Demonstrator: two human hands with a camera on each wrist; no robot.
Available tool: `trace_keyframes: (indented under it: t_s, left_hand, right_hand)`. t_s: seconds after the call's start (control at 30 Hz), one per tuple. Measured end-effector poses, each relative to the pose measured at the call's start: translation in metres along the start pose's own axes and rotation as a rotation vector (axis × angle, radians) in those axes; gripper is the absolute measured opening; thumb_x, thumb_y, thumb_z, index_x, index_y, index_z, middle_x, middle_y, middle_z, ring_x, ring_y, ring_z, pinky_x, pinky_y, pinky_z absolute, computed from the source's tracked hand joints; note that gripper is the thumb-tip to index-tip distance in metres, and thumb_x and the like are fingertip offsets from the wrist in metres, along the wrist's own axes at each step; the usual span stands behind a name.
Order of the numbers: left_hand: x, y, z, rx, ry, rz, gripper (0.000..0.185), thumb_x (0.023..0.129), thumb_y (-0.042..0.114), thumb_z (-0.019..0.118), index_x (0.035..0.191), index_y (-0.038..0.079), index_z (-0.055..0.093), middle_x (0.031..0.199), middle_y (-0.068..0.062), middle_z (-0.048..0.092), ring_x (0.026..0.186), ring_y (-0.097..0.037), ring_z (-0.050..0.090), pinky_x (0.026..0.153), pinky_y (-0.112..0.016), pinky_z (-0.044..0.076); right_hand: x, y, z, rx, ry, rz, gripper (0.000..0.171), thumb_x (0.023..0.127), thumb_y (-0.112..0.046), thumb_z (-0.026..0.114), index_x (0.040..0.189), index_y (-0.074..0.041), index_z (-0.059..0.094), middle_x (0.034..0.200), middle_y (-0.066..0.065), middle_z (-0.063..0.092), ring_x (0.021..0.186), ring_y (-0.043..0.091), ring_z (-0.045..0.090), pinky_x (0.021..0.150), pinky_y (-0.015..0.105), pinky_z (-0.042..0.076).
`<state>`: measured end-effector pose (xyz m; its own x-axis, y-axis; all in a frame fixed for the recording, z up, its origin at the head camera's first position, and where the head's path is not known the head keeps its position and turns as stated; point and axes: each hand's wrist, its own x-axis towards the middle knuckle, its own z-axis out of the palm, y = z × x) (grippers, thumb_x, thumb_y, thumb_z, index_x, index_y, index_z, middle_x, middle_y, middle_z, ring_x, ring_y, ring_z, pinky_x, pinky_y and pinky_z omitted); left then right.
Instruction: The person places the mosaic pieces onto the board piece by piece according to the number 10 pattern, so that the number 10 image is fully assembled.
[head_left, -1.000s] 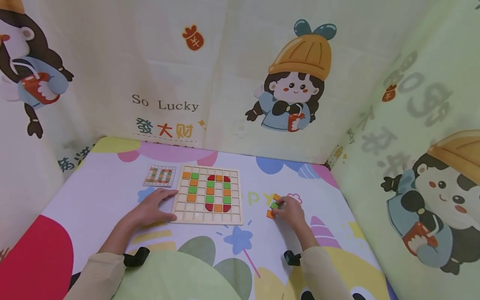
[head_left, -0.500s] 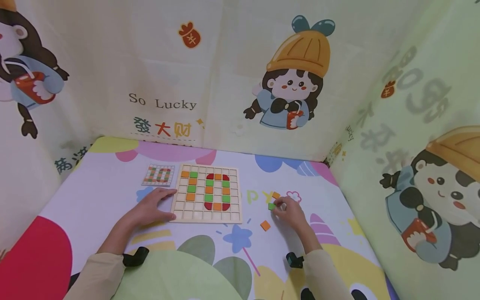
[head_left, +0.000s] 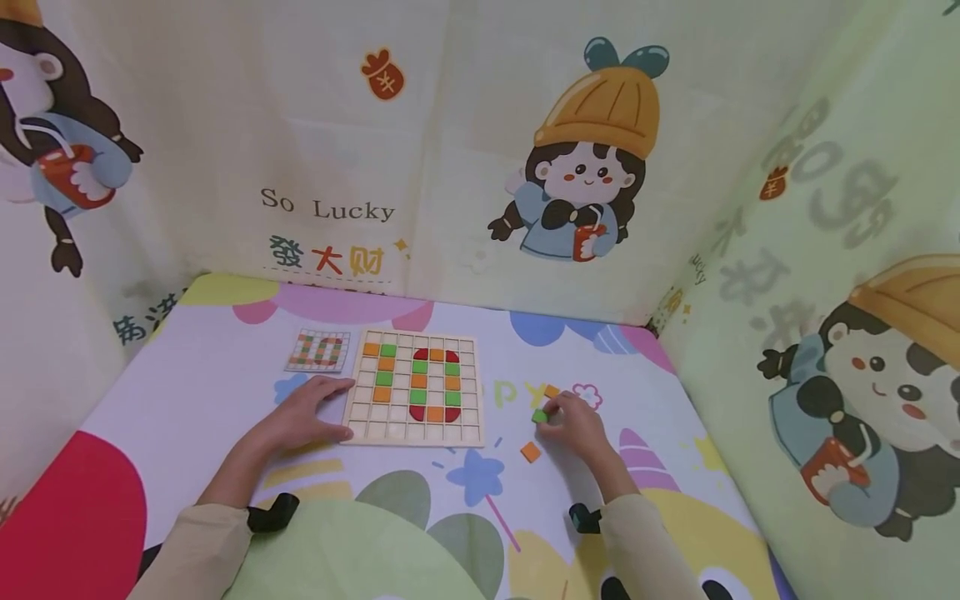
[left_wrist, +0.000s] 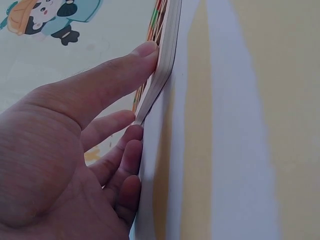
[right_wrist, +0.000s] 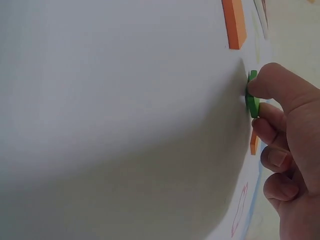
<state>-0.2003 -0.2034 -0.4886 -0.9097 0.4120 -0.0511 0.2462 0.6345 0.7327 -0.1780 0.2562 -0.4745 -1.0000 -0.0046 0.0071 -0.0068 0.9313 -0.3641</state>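
Observation:
A wooden grid board [head_left: 471, 432] lies on the table, with orange, green and red tiles set in it as a "10" pattern. My left hand [head_left: 306, 414] rests at its left edge, thumb and fingers spread apart. In the left wrist view the thumb [left_wrist: 120, 75] touches the board's edge [left_wrist: 167, 60]. Over at the right, my right hand [head_left: 577, 425] pinches a green square tile [head_left: 539, 417] between thumb and finger, close over the table. One orange tile [head_left: 530, 452] lies nearer the person, and another orange tile [head_left: 552, 390] lies just beyond the fingers, partly hidden.
A small printed card [head_left: 318, 351] with the same "10" pattern lies left of the board's top corner. The table is covered with a cartoon-printed cloth [head_left: 420, 517]. Printed curtains [head_left: 450, 167] stand close behind and on both sides.
The near orange tile has come away from the right hand and slid toward the person. The green tile has shifted slightly left and nearer in the fingers. The left hand stays at the board.

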Motion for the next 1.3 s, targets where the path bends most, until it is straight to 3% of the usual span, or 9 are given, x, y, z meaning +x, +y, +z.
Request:
trace_keyframes:
  t_s: [0.4,0.8,1.07,1.3]
  left_hand:
    - [-0.002,0.000,-0.001,-0.004,-0.008,-0.023,0.083,0.076,0.039,0.080,0.145,0.012,0.044,0.144,-0.021,0.039,0.130,-0.041,0.038,0.104,-0.061,0.036]
    - [-0.001,-0.003,-0.001,-0.008,-0.001,0.003,0.082,0.076,0.037,0.081,0.145,0.011,0.044,0.144,-0.021,0.039,0.132,-0.042,0.037,0.104,-0.060,0.036]
    - [0.000,-0.004,0.000,-0.007,-0.011,-0.011,0.083,0.076,0.037,0.080,0.146,0.012,0.043,0.145,-0.020,0.038,0.132,-0.042,0.037,0.105,-0.061,0.035]
    - [0.001,-0.005,0.000,-0.008,-0.011,-0.013,0.083,0.076,0.036,0.081,0.146,0.012,0.043,0.144,-0.020,0.039,0.131,-0.041,0.038,0.105,-0.060,0.035]
  right_hand:
    - [0.010,-0.030,0.016,0.086,0.011,-0.120,0.016,0.073,-0.018,0.075,0.087,-0.014,0.071,0.088,-0.005,0.062,0.072,0.012,0.049,0.064,0.027,0.042]
    - [0.020,-0.085,0.036,0.092,-0.100,-0.228,0.017,0.077,-0.025,0.076,0.091,-0.017,0.070,0.090,-0.007,0.060,0.074,0.011,0.049,0.064,0.023,0.042]
    - [0.022,-0.114,0.047,0.099,-0.145,-0.232,0.018,0.079,-0.029,0.075,0.094,-0.019,0.072,0.096,-0.008,0.062,0.091,0.012,0.054,0.084,0.032,0.049]
    - [0.023,-0.130,0.055,0.098,-0.151,-0.288,0.017,0.082,-0.029,0.072,0.096,-0.020,0.072,0.094,-0.008,0.059,0.086,0.012,0.053,0.076,0.027,0.047]
